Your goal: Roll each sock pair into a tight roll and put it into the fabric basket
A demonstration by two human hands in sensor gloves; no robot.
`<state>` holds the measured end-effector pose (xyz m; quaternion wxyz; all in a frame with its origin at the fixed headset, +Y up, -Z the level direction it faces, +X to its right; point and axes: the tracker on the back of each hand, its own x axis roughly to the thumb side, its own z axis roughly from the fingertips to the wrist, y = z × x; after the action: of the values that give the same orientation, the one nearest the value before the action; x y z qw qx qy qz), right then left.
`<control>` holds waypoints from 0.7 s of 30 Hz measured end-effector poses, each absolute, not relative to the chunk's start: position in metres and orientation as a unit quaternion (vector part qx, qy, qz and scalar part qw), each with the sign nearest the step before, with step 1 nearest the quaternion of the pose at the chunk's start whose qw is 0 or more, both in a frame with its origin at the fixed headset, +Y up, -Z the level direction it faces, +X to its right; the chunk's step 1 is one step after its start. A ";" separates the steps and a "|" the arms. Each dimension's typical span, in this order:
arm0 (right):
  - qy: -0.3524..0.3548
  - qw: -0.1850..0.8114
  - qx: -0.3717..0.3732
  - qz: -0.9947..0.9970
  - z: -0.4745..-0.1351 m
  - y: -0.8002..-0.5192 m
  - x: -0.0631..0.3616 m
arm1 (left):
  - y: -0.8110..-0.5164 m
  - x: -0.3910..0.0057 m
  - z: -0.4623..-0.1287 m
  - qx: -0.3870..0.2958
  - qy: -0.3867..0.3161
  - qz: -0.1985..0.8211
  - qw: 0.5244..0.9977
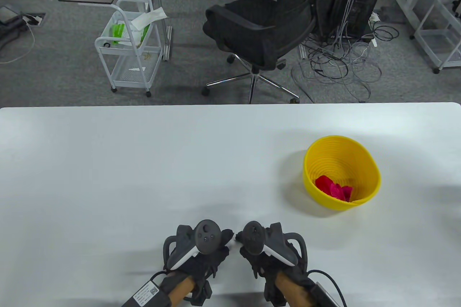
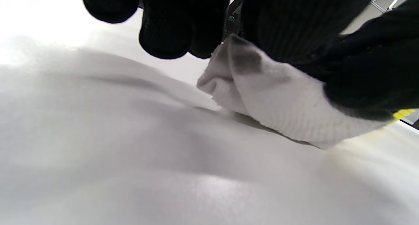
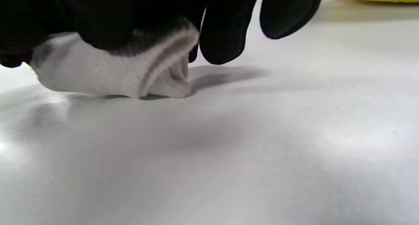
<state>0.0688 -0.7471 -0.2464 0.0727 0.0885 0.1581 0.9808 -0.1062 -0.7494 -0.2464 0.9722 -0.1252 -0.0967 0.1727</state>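
A white sock pair, partly rolled, lies on the table at the front middle. My two hands sit over it side by side, so the table view shows only a sliver of the sock (image 1: 236, 238). My left hand (image 1: 221, 240) grips one end of the sock roll (image 2: 278, 100) with curled fingers (image 2: 167, 28). My right hand (image 1: 246, 244) holds the other end of the sock roll (image 3: 111, 71), while two of its fingertips (image 3: 226, 32) hover just beside the roll. The yellow basket (image 1: 335, 204) stands to the right and farther back, with a red and pink sock roll (image 1: 333, 188) inside.
The white table (image 1: 144, 163) stretches wide to the left and behind my hands. Beyond its far edge stand a black office chair (image 1: 266, 30), a white wire cart (image 1: 129, 48) and a tangle of cables (image 1: 342, 66) on the floor.
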 end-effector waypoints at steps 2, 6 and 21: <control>0.160 0.078 0.083 0.981 -0.248 -0.749 0.070 | -0.752 -0.106 -0.247 -0.131 -0.093 0.166 0.973; 0.167 0.089 0.077 0.979 -0.249 -0.751 0.071 | -0.762 -0.102 -0.249 -0.163 -0.092 0.134 0.973; 0.136 0.048 0.125 0.982 -0.238 -0.733 0.061 | -0.767 -0.098 -0.250 -0.180 -0.095 0.126 0.971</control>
<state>0.0612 -0.7326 -0.2376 0.0480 0.1252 0.1358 0.9816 -0.0985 -0.7674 -0.2502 0.9708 -0.1805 -0.0948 0.1261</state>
